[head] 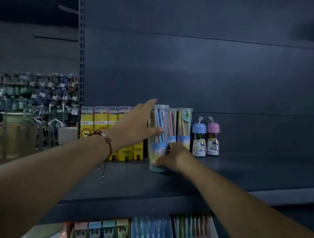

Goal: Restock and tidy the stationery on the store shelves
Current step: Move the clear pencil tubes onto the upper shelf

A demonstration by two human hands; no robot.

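A clear pencil tube point(159, 123) with pastel pencils and a blue base stands on the dark shelf point(244, 168). My left hand point(135, 126), with a red bead bracelet at the wrist, wraps its upper part, fingers over the top and thumb across the front. My right hand point(169, 155) grips the tube's lower label. Two more pencil tubes point(183, 127) stand just behind to the right. Yellow coloured-pencil boxes point(99, 122) line up on the left, partly hidden by my left arm.
Two small capped jars, blue point(199, 137) and pink point(213, 138), stand right of the tubes. The shelf stretches on to the right. Below the shelf edge sit trays of pens point(192, 234) and small boxes point(100, 230). Crowded racks point(27, 100) fill the left background.
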